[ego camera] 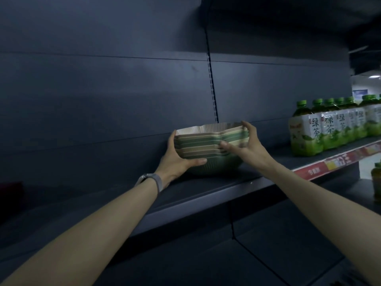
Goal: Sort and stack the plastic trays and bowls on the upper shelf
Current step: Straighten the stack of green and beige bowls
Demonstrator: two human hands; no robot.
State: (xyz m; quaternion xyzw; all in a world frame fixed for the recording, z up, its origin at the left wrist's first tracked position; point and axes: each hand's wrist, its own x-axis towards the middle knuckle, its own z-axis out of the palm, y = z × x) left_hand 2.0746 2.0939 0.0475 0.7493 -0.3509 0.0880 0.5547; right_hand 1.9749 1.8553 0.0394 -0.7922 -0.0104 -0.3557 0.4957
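Here, a stack (206, 139) of ribbed plastic bowls and trays, banded in green, cream and pale pink, stands on the dark upper shelf (206, 193). It is close to the back panel (103, 89), in front of the foot of the slotted rail (212, 89) that runs up it. The lowest piece is a deep green bowl, and the shallower pieces nest above it with their rims slightly out of line. The left hand (177, 159) grips the stack's left side, fingers wrapped behind the rims and thumb laid along the front of the bottom bowl. The right hand (247, 145) grips the right side, fingers hooked at the top rim and thumb pressed against the front of the middle layers. A pale wristband (152, 182) circles the left wrist. Farther right on the same shelf, well apart from the stack, a row of green tea bottles (329, 124) stands above a red and yellow price strip (340, 159).
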